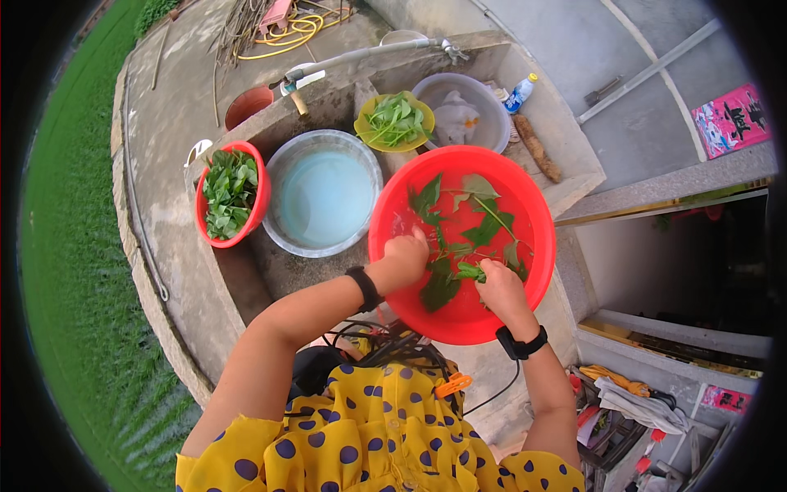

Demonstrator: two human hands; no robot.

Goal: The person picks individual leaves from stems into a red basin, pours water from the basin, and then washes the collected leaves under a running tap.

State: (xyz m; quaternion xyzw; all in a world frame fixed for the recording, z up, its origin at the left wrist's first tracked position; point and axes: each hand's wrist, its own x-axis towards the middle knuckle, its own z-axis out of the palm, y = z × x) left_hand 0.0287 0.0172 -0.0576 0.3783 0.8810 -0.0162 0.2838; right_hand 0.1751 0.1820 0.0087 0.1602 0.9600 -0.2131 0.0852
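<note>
Both my hands are over a large red plastic basin (541,203) of water, in which leafy green stems (486,224) float. My right hand (503,289) grips a small bunch of green leaves (470,272) at the basin's right side. Toward the left of the same basin is my left hand (407,253), partly in the water, its fingers bent; whether it holds anything cannot be seen. Beyond the basin, a yellow-green colander (424,117) holds picked leaves and stems. A smaller red basin (263,203) at the left is heaped with leafy greens (229,194).
A grey basin of water (326,197) stands in the concrete sink (246,132). Behind are a translucent basin (501,117), a blue-labelled bottle (520,94), a brown cylindrical object (537,147) and a pipe with a metal tap (454,51). Black cables (393,345) hang before my body.
</note>
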